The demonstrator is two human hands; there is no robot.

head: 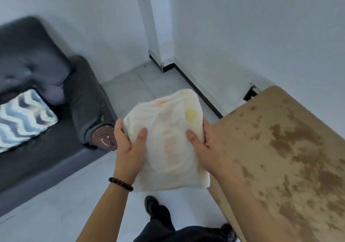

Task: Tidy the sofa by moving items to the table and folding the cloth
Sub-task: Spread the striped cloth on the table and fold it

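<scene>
Both hands, left hand (125,144) and right hand (202,144), grip the folded cloth (166,141) by its sides, thumbs on top, held in the air between the sofa (37,133) and the table (280,148). Folding looks done, so next it probably gets set down flat near the table's left edge

I see a light brown wooden table (291,148) with dark mottled stains at the right of the dark grey upholstered sofa (46,148); no object shows on the part of its top in view. On the sofa seat lies a blue-and-white zigzag cushion (22,118). Both stand on the pale grey tiled floor (61,204), where my dark shoes (153,204) rest, between sofa and table.
</scene>
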